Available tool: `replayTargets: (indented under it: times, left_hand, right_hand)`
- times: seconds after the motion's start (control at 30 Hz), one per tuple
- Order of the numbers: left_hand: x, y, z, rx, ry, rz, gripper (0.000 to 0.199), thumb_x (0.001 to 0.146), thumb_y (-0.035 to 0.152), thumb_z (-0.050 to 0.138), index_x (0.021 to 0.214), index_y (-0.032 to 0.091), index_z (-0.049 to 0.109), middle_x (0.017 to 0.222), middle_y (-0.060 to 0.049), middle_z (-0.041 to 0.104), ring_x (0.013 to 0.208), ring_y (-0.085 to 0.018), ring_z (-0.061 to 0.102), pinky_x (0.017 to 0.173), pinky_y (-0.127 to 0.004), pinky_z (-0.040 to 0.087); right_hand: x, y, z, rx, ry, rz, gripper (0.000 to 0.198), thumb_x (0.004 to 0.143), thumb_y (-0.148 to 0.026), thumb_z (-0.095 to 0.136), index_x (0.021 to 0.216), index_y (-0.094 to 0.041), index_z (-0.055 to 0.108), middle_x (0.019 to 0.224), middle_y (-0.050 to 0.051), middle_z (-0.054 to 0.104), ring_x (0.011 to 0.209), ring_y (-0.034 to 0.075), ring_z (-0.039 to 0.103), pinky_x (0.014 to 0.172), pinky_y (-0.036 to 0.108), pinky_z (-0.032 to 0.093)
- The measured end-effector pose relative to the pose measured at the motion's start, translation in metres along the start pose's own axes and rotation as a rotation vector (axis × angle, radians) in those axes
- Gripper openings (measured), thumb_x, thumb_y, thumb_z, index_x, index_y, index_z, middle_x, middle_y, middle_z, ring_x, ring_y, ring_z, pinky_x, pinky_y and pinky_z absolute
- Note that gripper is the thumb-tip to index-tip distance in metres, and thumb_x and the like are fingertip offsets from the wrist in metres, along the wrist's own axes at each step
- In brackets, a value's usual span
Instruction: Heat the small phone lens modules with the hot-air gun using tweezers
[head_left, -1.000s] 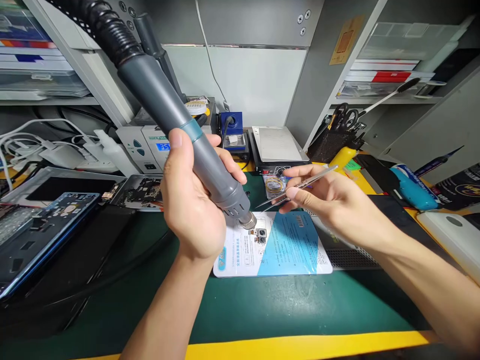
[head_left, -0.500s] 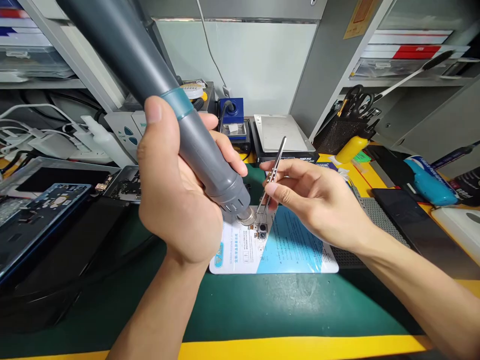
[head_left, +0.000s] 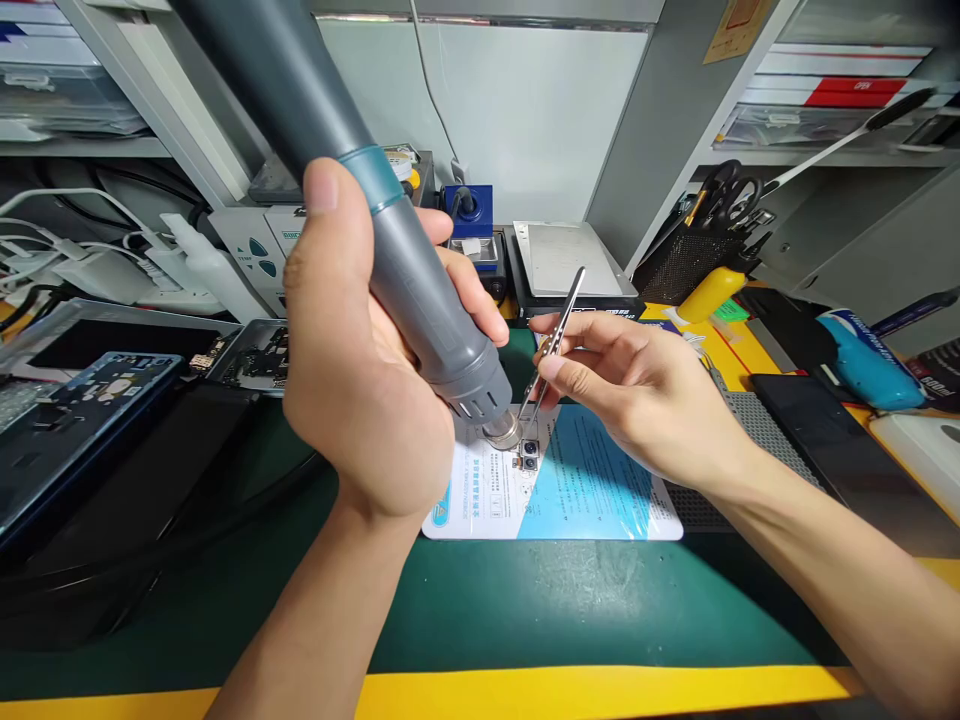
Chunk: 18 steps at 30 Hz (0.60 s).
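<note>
My left hand (head_left: 375,370) is wrapped round a dark grey hot air gun (head_left: 420,270) with a teal band. Its metal nozzle (head_left: 504,430) points down at a small dual camera module (head_left: 529,455) lying on a white and blue printed card (head_left: 600,480). Between the thumb and fingers of my right hand (head_left: 630,380) is a pair of metal tweezers (head_left: 559,330). The tweezer tips reach down beside the nozzle, just above the camera module; whether they touch it I cannot tell.
Opened phones (head_left: 112,410) lie at the left on the green mat (head_left: 600,610). Behind stand a hot air station (head_left: 255,250), a blue soldering iron stand (head_left: 472,215) and a flat metal-topped box (head_left: 570,260). A mesh tool holder (head_left: 679,265) and a dark phone (head_left: 817,430) are at the right.
The whole view has shifted slightly. Both hands keep their grips, and the nozzle and tweezer tips stay close to the camera module.
</note>
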<state>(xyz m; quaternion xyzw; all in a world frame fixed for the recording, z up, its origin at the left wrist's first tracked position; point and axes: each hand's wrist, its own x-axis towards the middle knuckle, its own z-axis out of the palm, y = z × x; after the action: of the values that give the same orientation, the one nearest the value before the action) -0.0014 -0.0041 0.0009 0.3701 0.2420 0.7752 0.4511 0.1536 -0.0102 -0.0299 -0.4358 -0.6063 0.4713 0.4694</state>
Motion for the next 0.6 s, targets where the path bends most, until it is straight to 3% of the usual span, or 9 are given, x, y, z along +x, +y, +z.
replayTargets:
  times: [0.17,0.37,0.6]
  left_hand:
    - [0.0,-0.0009,0.0011,0.006,0.001,-0.038,0.05,0.101,0.056,0.043,0.071,0.02,0.063,0.049,-0.002,0.055,0.047,-0.015,0.056,0.051,-0.034,0.045]
    - [-0.0002,-0.0022,-0.0005,0.006,-0.022,-0.026,0.061,0.092,0.074,0.046,0.071,0.02,0.065,0.049,-0.001,0.056,0.047,-0.014,0.056,0.049,-0.033,0.046]
    - [0.0014,-0.0036,-0.0018,0.004,-0.033,-0.02,0.063,0.09,0.078,0.045,0.073,0.02,0.064,0.049,-0.001,0.055,0.042,-0.013,0.051,0.044,-0.033,0.041]
  right_hand:
    - [-0.0003,0.0032,-0.0011,-0.017,-0.007,0.011,0.016,0.087,-0.031,0.078,0.097,-0.02,0.071,0.112,0.006,0.071,0.07,0.014,0.066,0.069,0.032,0.061]
    - [-0.0008,0.0057,-0.0008,-0.003,-0.038,-0.008,0.014,0.088,-0.03,0.076,0.097,-0.021,0.071,0.119,0.006,0.069,0.071,0.014,0.066,0.07,0.033,0.061]
    - [-0.0022,0.004,0.0,-0.046,-0.019,-0.041,0.018,0.088,-0.03,0.077,0.102,-0.02,0.071,0.109,0.006,0.07,0.073,0.014,0.065,0.069,0.031,0.06]
